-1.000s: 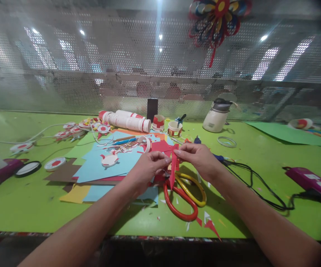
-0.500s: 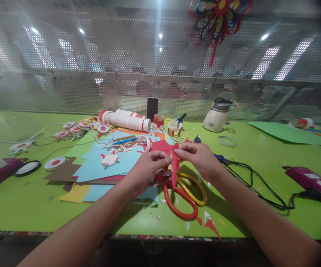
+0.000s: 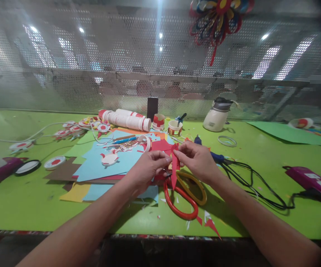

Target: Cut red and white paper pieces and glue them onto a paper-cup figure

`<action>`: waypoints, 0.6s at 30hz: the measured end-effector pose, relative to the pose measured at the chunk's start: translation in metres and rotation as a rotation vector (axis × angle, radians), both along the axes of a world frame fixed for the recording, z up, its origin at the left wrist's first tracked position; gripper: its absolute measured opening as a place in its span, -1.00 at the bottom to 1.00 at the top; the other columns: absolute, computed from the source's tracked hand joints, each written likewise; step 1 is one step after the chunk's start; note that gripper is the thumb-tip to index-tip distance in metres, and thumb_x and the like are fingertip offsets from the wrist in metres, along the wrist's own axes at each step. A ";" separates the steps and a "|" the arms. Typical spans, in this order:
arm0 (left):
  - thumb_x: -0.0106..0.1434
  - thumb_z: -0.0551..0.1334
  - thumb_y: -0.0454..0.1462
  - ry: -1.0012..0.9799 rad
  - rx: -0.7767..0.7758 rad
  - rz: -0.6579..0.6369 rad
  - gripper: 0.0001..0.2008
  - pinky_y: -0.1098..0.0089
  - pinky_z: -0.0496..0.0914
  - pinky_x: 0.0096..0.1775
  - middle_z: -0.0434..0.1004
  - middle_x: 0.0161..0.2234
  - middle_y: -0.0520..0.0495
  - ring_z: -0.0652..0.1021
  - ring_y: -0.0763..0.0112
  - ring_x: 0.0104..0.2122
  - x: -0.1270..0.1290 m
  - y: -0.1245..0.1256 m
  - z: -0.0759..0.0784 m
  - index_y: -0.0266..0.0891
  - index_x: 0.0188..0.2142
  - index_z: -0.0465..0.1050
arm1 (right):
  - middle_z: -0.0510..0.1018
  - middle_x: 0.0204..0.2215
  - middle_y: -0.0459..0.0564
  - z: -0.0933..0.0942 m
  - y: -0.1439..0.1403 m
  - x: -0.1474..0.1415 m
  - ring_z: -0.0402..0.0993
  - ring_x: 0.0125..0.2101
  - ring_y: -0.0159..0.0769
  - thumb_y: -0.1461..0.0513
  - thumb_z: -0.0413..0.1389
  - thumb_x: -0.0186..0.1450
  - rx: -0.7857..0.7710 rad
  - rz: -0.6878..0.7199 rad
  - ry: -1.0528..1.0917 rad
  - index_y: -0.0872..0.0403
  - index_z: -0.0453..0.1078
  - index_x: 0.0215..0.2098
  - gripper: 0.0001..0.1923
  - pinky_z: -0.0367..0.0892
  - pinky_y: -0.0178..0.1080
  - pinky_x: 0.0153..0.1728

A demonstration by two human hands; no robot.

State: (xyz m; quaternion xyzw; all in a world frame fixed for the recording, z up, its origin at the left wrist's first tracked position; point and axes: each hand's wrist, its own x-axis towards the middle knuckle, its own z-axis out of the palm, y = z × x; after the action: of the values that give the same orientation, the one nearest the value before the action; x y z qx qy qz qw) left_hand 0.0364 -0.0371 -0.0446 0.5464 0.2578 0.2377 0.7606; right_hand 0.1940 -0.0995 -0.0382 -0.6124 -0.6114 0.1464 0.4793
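Both my hands pinch a narrow pointed strip of red paper [image 3: 174, 174] above the green table [image 3: 32, 207]. My left hand [image 3: 147, 168] grips the strip's left side and my right hand [image 3: 196, 160] grips its top right. The strip hangs point down over a pair of scissors with one red and one yellow handle [image 3: 184, 196], which lie flat on the table just under my hands. A spread of coloured paper sheets [image 3: 99, 167], mostly light blue, lies left of my left hand.
Stacked red-and-white paper cups [image 3: 125, 119] lie at the back, beside a dark box [image 3: 152, 107] and two small cups. A white pot [image 3: 216, 116] stands back right. Black cable [image 3: 255, 185] runs right to a purple device [image 3: 313, 183]. Paper rosettes [image 3: 74, 129] lie back left.
My right hand has shifted slightly left and up along the red strip. Otherwise the hands hold the same grip.
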 end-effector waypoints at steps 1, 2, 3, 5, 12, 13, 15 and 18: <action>0.05 0.32 -0.15 0.016 -0.007 -0.003 -0.74 0.58 0.25 -0.58 0.31 -0.54 0.08 0.36 0.63 -0.61 0.000 0.000 0.001 -0.26 -0.43 0.31 | 0.39 -0.61 -0.12 0.000 0.000 0.000 0.33 -0.59 -0.39 0.14 0.09 0.21 0.002 0.005 0.016 0.09 0.30 -0.49 -0.80 0.26 -0.29 -0.54; 0.04 0.32 -0.14 0.033 -0.015 -0.004 -0.73 0.57 0.27 -0.57 0.31 -0.54 0.08 0.36 0.62 -0.61 -0.001 0.000 0.001 -0.25 -0.42 0.31 | 0.39 -0.61 -0.12 -0.001 0.001 0.000 0.33 -0.59 -0.39 0.14 0.09 0.21 0.001 0.013 0.033 0.09 0.30 -0.48 -0.81 0.26 -0.29 -0.54; 0.04 0.32 -0.13 0.046 -0.022 -0.003 -0.73 0.54 0.29 -0.56 0.31 -0.54 0.09 0.36 0.62 -0.61 -0.001 -0.001 0.002 -0.24 -0.41 0.31 | 0.39 -0.61 -0.12 0.000 0.001 -0.001 0.33 -0.60 -0.39 0.14 0.10 0.20 -0.002 0.022 0.049 0.09 0.30 -0.47 -0.81 0.27 -0.29 -0.55; 0.04 0.32 -0.13 0.052 -0.026 0.002 -0.73 0.50 0.34 -0.55 0.30 -0.55 0.10 0.35 0.61 -0.62 -0.001 -0.002 0.004 -0.24 -0.42 0.30 | 0.39 -0.61 -0.13 0.001 0.002 -0.002 0.32 -0.61 -0.41 0.14 0.12 0.19 -0.004 0.034 0.089 0.10 0.30 -0.47 -0.81 0.27 -0.29 -0.57; 0.04 0.32 -0.13 0.012 -0.006 0.032 -0.72 0.55 0.22 -0.69 0.30 -0.58 0.09 0.34 0.58 -0.67 0.000 -0.003 0.007 -0.24 -0.45 0.28 | 0.43 -0.60 -0.12 0.008 -0.001 0.000 0.34 -0.58 -0.43 0.06 0.14 0.16 -0.116 0.118 0.313 0.12 0.37 -0.47 -0.73 0.33 -0.29 -0.51; 0.04 0.32 -0.14 0.015 -0.004 0.039 -0.73 0.56 0.22 -0.69 0.31 -0.58 0.09 0.35 0.58 -0.67 0.000 -0.003 0.007 -0.25 -0.46 0.28 | 0.43 -0.60 -0.13 0.008 -0.001 0.001 0.34 -0.57 -0.43 0.04 0.13 0.16 -0.138 0.133 0.333 0.12 0.37 -0.49 -0.71 0.33 -0.29 -0.50; 0.03 0.33 -0.17 0.013 0.000 0.044 -0.74 0.56 0.24 -0.65 0.32 -0.57 0.09 0.36 0.59 -0.66 0.001 -0.002 0.006 -0.25 -0.45 0.29 | 0.42 -0.59 -0.12 0.008 -0.001 0.001 0.35 -0.55 -0.43 0.03 0.13 0.16 -0.177 0.161 0.360 0.12 0.37 -0.50 -0.69 0.33 -0.30 -0.48; 0.05 0.32 -0.23 -0.025 0.012 0.051 -0.78 0.56 0.27 -0.58 0.34 -0.55 0.08 0.39 0.62 -0.63 0.001 0.000 0.005 -0.28 -0.45 0.31 | 0.42 -0.55 -0.12 0.009 -0.003 -0.001 0.33 -0.53 -0.44 0.02 0.17 0.12 -0.242 0.184 0.370 0.13 0.39 -0.49 -0.68 0.33 -0.30 -0.47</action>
State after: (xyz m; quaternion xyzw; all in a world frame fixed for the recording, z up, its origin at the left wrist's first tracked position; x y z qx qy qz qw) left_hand 0.0377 -0.0369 -0.0398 0.5412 0.2607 0.2655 0.7540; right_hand 0.1931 -0.1022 -0.0297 -0.5699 -0.5443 0.3714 0.4909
